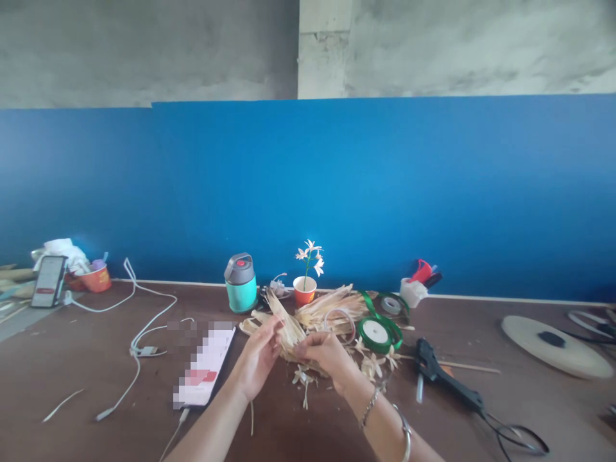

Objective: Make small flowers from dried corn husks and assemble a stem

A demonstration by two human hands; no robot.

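My left hand [260,359] and my right hand [325,356] meet over the brown table [72,366], both closed on a bunch of dry pale husk strips [287,324]. The strips stick up and to the left from between my fingers. More husk strips [327,307] lie in a pile just behind. Small finished husk flowers [373,364] lie to the right of my right hand, and one [302,377] lies below my hands. My right wrist wears bracelets.
A phone [205,366] on a white cable lies left of my hands. Behind stand a teal flask [240,283], an orange cup holding a husk flower stem [305,290], green ribbon rolls [378,332], a white cup with tools [414,289]. A black glue gun [440,372] and a round board [553,345] lie at right. Another phone [48,281] stands at far left.
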